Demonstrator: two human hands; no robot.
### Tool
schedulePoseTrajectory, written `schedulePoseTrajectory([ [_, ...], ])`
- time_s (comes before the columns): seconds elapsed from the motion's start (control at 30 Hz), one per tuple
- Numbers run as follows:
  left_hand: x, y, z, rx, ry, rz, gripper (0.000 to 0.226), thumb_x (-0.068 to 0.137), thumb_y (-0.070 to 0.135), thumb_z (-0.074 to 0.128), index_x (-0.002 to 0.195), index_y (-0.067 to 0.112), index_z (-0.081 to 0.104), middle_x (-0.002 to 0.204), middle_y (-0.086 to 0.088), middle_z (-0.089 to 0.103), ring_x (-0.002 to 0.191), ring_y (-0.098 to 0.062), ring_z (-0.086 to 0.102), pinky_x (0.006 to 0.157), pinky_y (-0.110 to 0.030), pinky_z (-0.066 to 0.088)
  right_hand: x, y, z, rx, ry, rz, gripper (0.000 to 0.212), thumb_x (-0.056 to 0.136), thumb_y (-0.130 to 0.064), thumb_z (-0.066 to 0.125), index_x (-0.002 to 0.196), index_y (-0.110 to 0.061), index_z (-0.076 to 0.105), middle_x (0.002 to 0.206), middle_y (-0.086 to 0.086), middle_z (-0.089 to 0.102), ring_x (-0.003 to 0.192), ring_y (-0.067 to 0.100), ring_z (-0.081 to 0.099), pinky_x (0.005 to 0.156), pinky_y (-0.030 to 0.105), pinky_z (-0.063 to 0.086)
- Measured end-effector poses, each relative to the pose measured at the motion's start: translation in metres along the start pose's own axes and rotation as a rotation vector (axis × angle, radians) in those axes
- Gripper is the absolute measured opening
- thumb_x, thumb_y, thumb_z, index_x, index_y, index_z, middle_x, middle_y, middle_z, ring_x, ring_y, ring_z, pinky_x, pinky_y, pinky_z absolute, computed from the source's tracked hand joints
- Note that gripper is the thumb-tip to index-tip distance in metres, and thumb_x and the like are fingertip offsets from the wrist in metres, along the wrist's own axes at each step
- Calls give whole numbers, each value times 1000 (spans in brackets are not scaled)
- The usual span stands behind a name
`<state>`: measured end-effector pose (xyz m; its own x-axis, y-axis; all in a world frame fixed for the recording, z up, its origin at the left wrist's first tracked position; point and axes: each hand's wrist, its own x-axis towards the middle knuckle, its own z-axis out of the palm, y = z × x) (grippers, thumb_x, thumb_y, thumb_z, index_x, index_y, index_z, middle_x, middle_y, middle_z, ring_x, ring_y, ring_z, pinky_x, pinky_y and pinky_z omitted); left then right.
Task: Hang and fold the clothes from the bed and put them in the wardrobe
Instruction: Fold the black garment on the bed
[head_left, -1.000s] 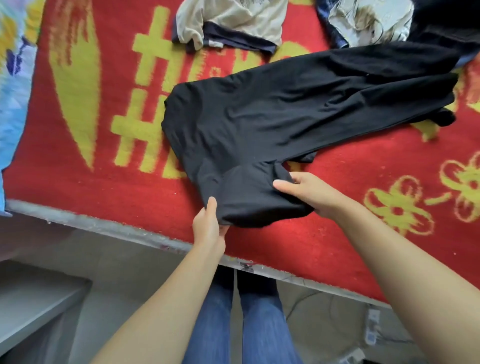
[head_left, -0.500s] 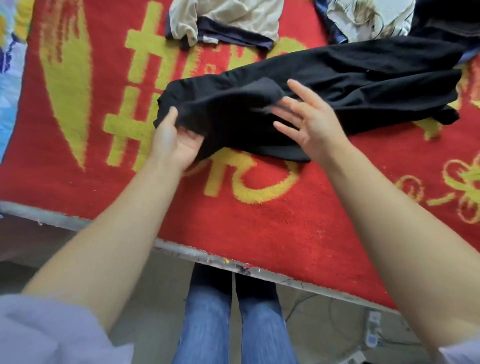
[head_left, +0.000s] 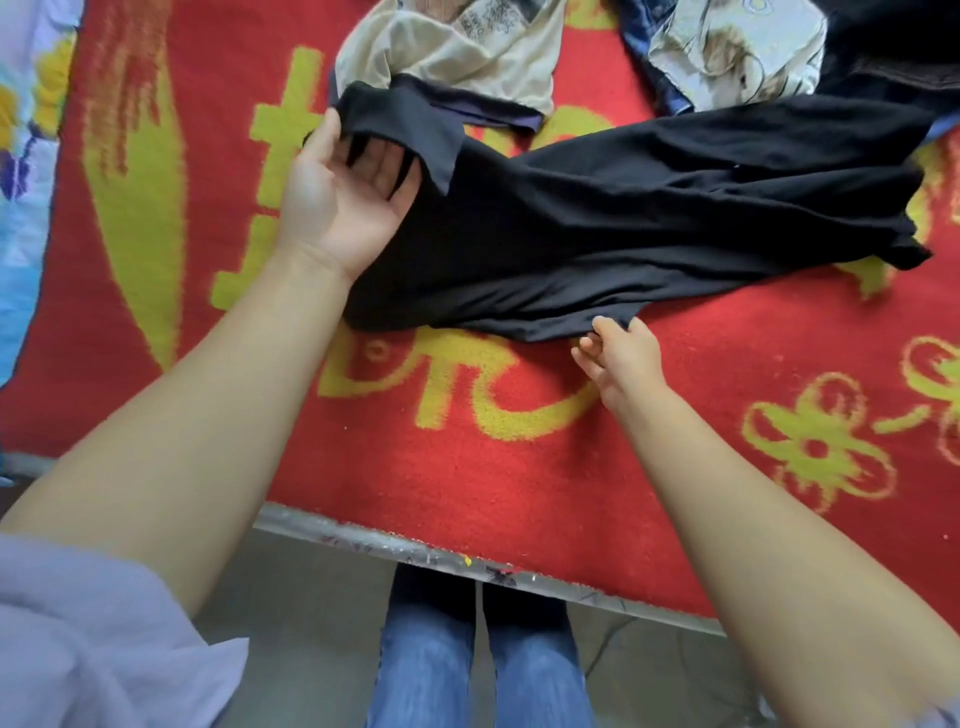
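Note:
A black garment (head_left: 649, 208) lies stretched across the red and yellow blanket (head_left: 467, 457) on the bed. My left hand (head_left: 348, 197) grips its left end, palm up, thumb on top and fingers under a raised flap of the cloth. My right hand (head_left: 621, 358) pinches the garment's near hem at the lower middle. A beige top with a dark trim (head_left: 457, 57) lies just beyond the black garment. A pale printed piece on blue cloth (head_left: 737, 52) sits at the back right.
More dark clothing (head_left: 904, 47) is heaped at the back right corner. A light blue patterned sheet (head_left: 21, 182) borders the blanket on the left. The bed's metal edge (head_left: 415, 545) runs along the front, with my legs in blue jeans (head_left: 478, 670) below it.
The folded-over end of the black garment has been carried further back and left by my left hand. My right hand left the top of the cloth and came down to its near hem.

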<state>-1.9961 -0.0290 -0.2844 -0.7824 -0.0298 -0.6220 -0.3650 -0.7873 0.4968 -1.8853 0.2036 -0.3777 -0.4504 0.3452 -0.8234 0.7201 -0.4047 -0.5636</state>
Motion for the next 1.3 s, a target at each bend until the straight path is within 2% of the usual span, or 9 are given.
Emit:
schedulePoseTrajectory([
  [0.3,-12,31,55,110,-248,38,27,100,26,45,98,5,62,96,-14,67,98,-29,64,91,-43,50,-33,5,-41,-834,-278,-394,22,91,-20,64,71,-14,57,67,-9,56,63,4,53,63,25,40],
  [0.4,-22,28,60,113,-308,17,32,100,25,44,89,4,65,89,-14,69,90,-28,67,88,-42,51,-49,-1,-42,-441,-258,-333,16,95,-9,52,92,-3,67,88,6,70,86,17,66,81,33,51],
  [0.47,-27,26,60,99,-347,3,33,100,25,43,90,3,66,90,-15,68,93,-29,66,92,-43,49,-60,-5,-40,86,-409,-36,31,94,-1,42,78,-6,68,69,7,66,71,19,67,72,35,57],
  [0.53,-31,26,57,83,-371,-22,32,100,25,43,94,2,64,95,-16,68,99,-31,65,97,-47,47,-71,3,-49,146,-556,195,37,94,0,36,72,-7,65,48,2,53,52,16,63,59,33,58],
  [0.77,-61,-3,25,135,-344,-157,40,91,29,46,129,14,46,133,-12,50,128,-31,48,96,-53,46,-83,85,-100,-631,-555,595,12,97,-8,40,96,-2,50,58,10,62,68,27,72,56,34,59],
  [0.87,-83,-25,-4,121,-299,-235,44,87,31,48,128,18,50,134,-11,54,122,-27,54,88,-49,52,-81,96,-107,-919,-613,753,31,100,-33,46,94,-3,52,83,19,69,67,25,70,63,38,57],
  [1.0,-109,-52,-36,101,-254,-310,40,89,31,46,126,17,54,122,-9,65,113,-26,63,82,-48,54,-64,54,-88,-1396,-416,199,37,100,-30,47,71,-8,56,85,22,65,73,24,64,67,32,51],
  [1.13,-124,-65,-52,88,-247,-350,36,91,29,44,120,18,61,123,-9,65,112,-27,63,81,-51,54,-54,2,-46,-396,-301,-35,26,102,-25,45,96,-5,60,91,12,67,75,11,69,63,21,55],
  [1.3,-135,-71,-60,134,-212,-389,35,89,26,45,111,16,71,118,-9,68,107,-28,66,79,-51,54,-60,-28,3,-57,-688,220,67,94,-63,34,130,-9,49,128,10,60,112,21,62,83,38,54],
])
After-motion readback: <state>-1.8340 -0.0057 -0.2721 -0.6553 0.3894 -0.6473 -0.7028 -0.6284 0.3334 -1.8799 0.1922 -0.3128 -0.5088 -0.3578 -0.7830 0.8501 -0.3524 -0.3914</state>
